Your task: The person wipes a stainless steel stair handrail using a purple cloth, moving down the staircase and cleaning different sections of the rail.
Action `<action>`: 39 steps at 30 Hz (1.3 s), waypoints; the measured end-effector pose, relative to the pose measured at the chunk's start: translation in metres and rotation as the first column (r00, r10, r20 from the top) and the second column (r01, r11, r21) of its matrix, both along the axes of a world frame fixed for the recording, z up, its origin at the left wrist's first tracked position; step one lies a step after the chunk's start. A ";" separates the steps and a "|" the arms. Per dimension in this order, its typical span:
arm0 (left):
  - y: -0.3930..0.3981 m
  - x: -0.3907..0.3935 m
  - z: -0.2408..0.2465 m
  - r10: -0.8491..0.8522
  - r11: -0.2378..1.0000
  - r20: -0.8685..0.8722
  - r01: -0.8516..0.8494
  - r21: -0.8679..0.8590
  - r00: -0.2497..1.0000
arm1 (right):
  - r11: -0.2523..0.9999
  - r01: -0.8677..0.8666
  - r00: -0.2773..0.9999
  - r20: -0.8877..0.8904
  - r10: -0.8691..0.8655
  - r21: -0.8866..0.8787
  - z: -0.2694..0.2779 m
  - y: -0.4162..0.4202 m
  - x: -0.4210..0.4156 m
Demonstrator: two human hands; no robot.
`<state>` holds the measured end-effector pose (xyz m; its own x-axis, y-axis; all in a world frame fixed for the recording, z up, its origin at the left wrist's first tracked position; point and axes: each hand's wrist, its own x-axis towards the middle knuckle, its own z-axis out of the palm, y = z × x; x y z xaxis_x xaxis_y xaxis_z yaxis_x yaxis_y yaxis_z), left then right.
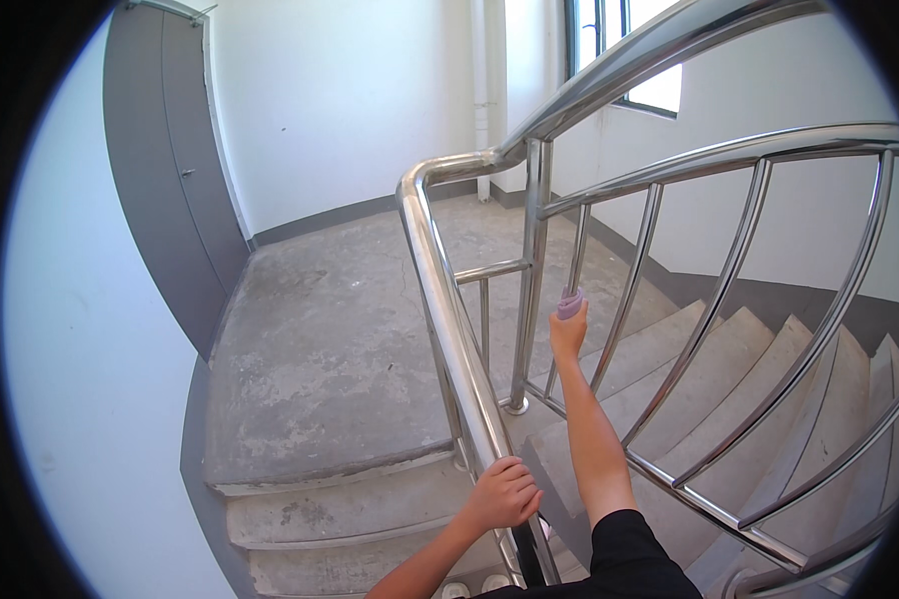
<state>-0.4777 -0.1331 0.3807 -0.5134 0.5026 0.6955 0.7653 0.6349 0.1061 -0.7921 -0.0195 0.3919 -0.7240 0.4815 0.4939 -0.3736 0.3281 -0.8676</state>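
My left hand (503, 494) is closed around the stainless steel handrail (457, 322) at the lower middle of the view. My right arm, in a black sleeve, reaches forward past the rail. At its end my right hand (568, 329) grips a folded light purple cloth (570, 304), which is wrapped around a thin upright baluster (580, 239) of the stair railing. The thick metal post (536, 262) stands just left of that hand. Parts of the fingers of my right hand are hidden by the cloth and the baluster.
Concrete steps (330, 517) lie below me at the left, beside a concrete landing (307, 359). Another flight (697, 367) runs at the right behind curved balusters. A grey door (168, 165) stands at the left, a white pipe (481, 112) and a window (648, 90) farther back. Shoe tips show at the bottom edge.
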 end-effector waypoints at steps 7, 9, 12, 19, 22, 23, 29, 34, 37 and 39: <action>0.000 -0.001 0.000 -0.005 1.000 -0.012 0.005 0.001 1.000 | 1.000 -0.002 1.000 0.014 0.002 0.001 -0.001 0.000 0.000; 0.000 0.000 0.000 -0.007 1.000 -0.010 0.007 0.003 1.000 | 1.000 -0.009 1.000 0.014 0.009 -0.002 -0.001 0.001 0.000; -0.001 0.000 0.001 -0.009 1.000 -0.004 0.009 0.000 1.000 | 1.000 -0.017 1.000 0.014 0.017 -0.012 0.000 0.000 0.002; 0.000 -0.002 -0.003 -0.017 1.000 -0.016 0.017 0.025 1.000 | 0.994 -0.103 0.994 0.023 0.104 -0.036 -0.006 0.005 -0.001; 0.000 -0.001 0.000 -0.019 0.999 -0.018 0.019 0.026 1.000 | 0.993 -0.103 0.994 0.029 0.105 -0.051 -0.006 0.004 0.001; 0.000 -0.001 0.000 -0.019 1.000 -0.017 0.019 0.024 1.000 | 0.991 -0.125 0.991 0.034 0.127 -0.053 -0.005 0.004 0.002; -0.002 0.000 0.001 -0.011 1.000 -0.022 0.012 0.014 1.000 | 0.981 -0.193 0.980 0.045 0.194 -0.035 -0.006 0.005 0.006; -0.001 0.000 0.000 -0.005 1.000 -0.029 0.005 0.005 1.000 | 0.977 -0.212 0.977 0.036 0.211 0.004 -0.015 0.010 -0.002; -0.002 0.000 -0.002 -0.001 1.000 -0.021 0.001 -0.003 1.000 | 0.974 -0.225 0.974 0.006 0.225 0.041 -0.022 0.013 -0.007; -0.001 0.000 -0.002 -0.003 1.000 -0.015 0.003 -0.008 1.000 | 0.976 -0.201 0.979 -0.009 0.203 0.077 -0.028 0.015 -0.010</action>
